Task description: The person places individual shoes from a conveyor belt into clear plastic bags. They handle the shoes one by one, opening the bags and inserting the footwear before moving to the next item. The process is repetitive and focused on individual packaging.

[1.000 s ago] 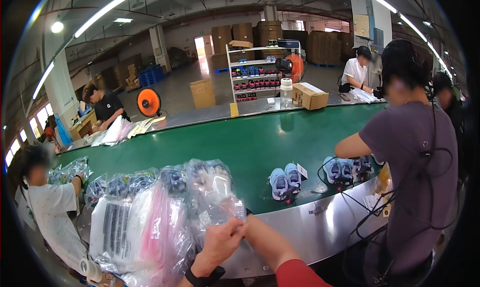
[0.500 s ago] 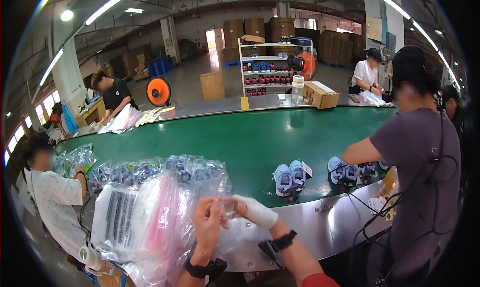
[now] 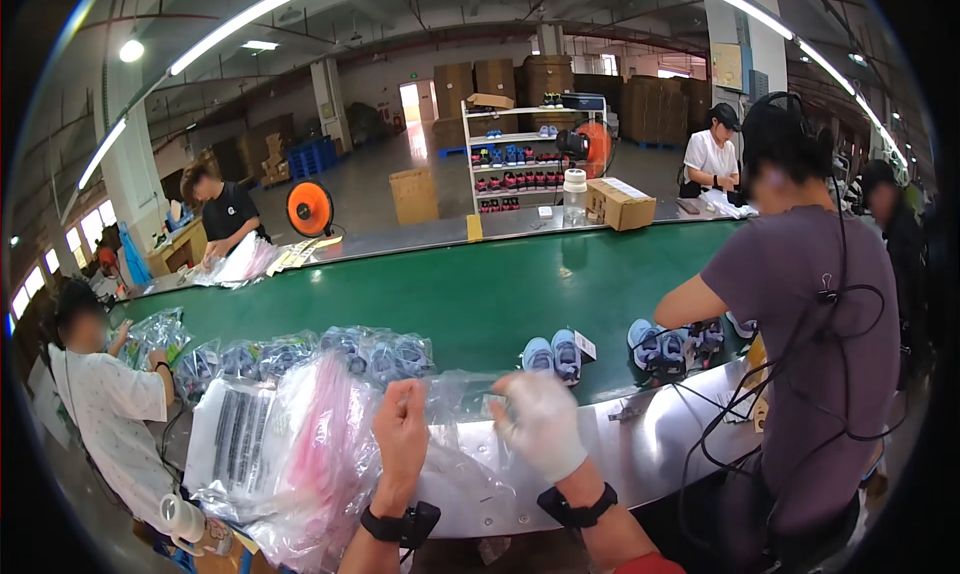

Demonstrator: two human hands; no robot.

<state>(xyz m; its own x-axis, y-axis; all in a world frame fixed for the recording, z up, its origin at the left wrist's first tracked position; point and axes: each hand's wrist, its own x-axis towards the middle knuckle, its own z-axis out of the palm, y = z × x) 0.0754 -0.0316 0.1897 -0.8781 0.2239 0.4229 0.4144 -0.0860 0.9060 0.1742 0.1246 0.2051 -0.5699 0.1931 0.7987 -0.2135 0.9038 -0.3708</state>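
A clear plastic bag (image 3: 460, 398) is stretched between my two hands above the metal edge of the bench. My bare left hand (image 3: 402, 429) pinches one side of it, fingers closed. On the other side, my right hand (image 3: 543, 429), in a white glove and slightly blurred, grips the bag near its upper edge. Left of my left hand lies a heap of clear and pinkish plastic bags (image 3: 322, 429). Beyond the heap, several bagged shoes (image 3: 345, 351) sit in a row. A loose pair of light blue shoes (image 3: 552, 358) with a white tag stands past my right hand.
A green conveyor belt (image 3: 470, 284) runs across in front. More blue shoes (image 3: 660, 346) stand by a co-worker in a purple shirt (image 3: 815, 324), with dark cables hanging nearby. A person in white (image 3: 110, 384) works at the left. A carton (image 3: 622, 206) and bottle (image 3: 574, 198) stand across the belt.
My hands have moved apart, the right one shifting rightward, and the bag is spread wider between them. The whole view has turned slightly right.
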